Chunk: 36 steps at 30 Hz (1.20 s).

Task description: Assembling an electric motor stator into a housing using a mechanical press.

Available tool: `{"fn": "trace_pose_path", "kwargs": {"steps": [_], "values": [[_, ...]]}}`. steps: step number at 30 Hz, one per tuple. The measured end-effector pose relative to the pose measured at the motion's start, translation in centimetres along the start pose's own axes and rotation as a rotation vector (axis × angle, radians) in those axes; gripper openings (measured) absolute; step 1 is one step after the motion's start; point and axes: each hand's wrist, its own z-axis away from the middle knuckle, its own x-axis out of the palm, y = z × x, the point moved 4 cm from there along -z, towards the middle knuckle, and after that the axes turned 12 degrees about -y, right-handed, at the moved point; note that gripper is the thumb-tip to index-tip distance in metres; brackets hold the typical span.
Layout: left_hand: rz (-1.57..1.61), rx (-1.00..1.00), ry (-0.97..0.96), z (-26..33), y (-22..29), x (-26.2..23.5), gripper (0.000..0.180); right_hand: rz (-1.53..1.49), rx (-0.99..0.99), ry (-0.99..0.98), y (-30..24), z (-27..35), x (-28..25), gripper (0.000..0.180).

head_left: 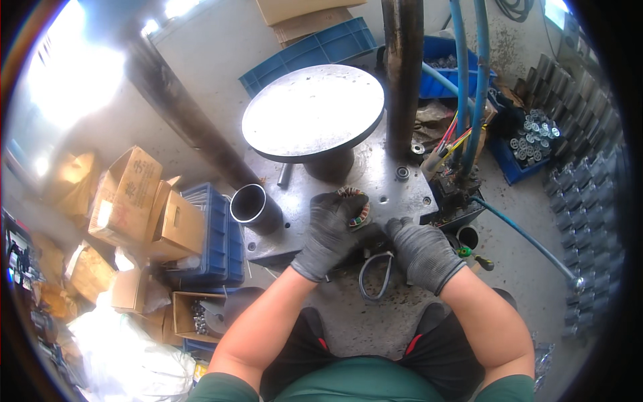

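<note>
My left hand (328, 231), in a grey knit glove, is closed round a ring-shaped motor stator (362, 216) with reddish and greenish windings. It is over the front edge of a metal machine table (395, 184), and the fingers cover much of the ring. My right hand (423, 253), gloved alike, is just to the right with its fingers drawn together. Whatever lies in those fingers is hidden. Below and between both hands hangs a loop of grey cable (362, 280); where its ends lead is hidden.
A round metal plate (315, 110) stands on a pedestal behind my hands, between two dark columns (403, 80). An upright metal tube (256, 209) is at left. Cardboard boxes (127, 194) and blue crates (224, 234) fill the left; a parts bin (516, 161) and stacked metal housings (589, 228) line the right.
</note>
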Motion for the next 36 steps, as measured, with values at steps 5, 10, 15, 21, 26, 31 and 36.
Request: {"fn": "trace_pose_path", "kwargs": {"steps": [5,10,15,21,26,31,36], "values": [[-0.126,0.04,0.109,-0.4,0.6,0.5,0.062,0.038,0.15,0.114,2.0,-1.7,0.8,0.034],[-0.271,0.085,0.148,-0.2,2.2,-0.5,0.055,-0.142,0.237,0.206,5.0,-1.1,-0.3,0.032],[-0.03,0.088,-0.068,0.0,0.8,-2.1,0.048,-0.175,0.144,0.287,6.9,0.3,-0.9,0.042],[-0.137,-0.007,-0.151,-0.5,1.1,-5.8,0.052,-0.147,0.104,0.191,5.5,0.6,-0.8,0.048],[-0.152,0.008,-0.118,-0.4,2.0,-4.5,0.055,-0.039,0.065,-0.043,2.8,-0.1,-0.8,0.047],[-0.097,0.04,-0.122,-0.2,0.8,-2.9,0.056,-0.026,-0.001,-0.057,0.6,-1.2,-0.1,0.041],[-0.043,0.057,-0.139,-0.7,0.2,-3.1,0.055,-0.005,-0.036,0.005,0.1,-2.0,0.7,0.038]]}}
